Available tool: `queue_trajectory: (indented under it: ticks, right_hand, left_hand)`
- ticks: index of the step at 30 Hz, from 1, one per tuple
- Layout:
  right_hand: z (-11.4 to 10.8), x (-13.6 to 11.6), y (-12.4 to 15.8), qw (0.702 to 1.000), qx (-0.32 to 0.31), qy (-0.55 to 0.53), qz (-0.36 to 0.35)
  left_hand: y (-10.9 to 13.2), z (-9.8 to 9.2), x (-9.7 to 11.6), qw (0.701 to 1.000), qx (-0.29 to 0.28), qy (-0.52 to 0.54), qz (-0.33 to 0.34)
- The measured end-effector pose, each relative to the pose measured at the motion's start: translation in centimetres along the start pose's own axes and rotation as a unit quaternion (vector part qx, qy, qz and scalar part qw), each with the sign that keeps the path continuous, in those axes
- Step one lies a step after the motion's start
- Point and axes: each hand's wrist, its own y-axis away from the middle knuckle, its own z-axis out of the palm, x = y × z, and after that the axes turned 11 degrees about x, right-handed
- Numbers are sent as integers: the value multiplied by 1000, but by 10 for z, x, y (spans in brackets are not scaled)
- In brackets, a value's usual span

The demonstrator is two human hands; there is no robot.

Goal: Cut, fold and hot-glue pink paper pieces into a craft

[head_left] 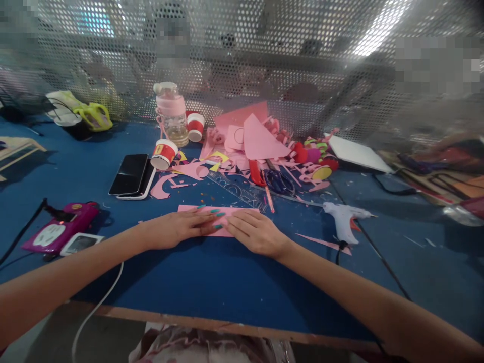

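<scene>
A pink rectangular sheet (219,232), which looks like paper or thin foam, lies flat on the blue table in front of me. My left hand (191,224) rests on its left half, fingers stretched out to the right. On the right half lies my right hand (255,229), its fingers flat and pointing left. The fingertips of both hands come close together near the sheet's middle. Much of the sheet is covered by the hands. Just beyond it are a clear stencil ruler (236,190) and a pencil or pen (269,199).
Pink scraps (264,138), scissors (280,181) and a red-handled tool (256,173) are heaped behind. A white glue gun (346,219) lies right. Left are a phone (130,174), paper cups (164,154), a bottle (172,116) and a purple device (62,229). A perforated metal screen (242,65) stands behind.
</scene>
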Motion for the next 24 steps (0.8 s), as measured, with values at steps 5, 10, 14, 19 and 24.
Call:
queue_trajectory:
  ticks: [5,10,14,19,24]
  right_hand:
    - [5,-4,10,995,-54,-27,74]
    - [7,-4,10,981,-87,-69,160]
    - [4,-4,6,976,-100,-66,183]
    - [6,-6,9,970,-118,-51,205]
    - [8,-6,8,973,-103,-39,204]
  left_hand:
    - [-2,-1,3,997,-13,50,-49]
    - [-2,-3,7,995,-19,51,-87]
    - [1,0,7,996,-20,10,-91]
    - [4,4,8,994,-10,-32,-105]
    - [4,4,8,992,-24,-32,-118]
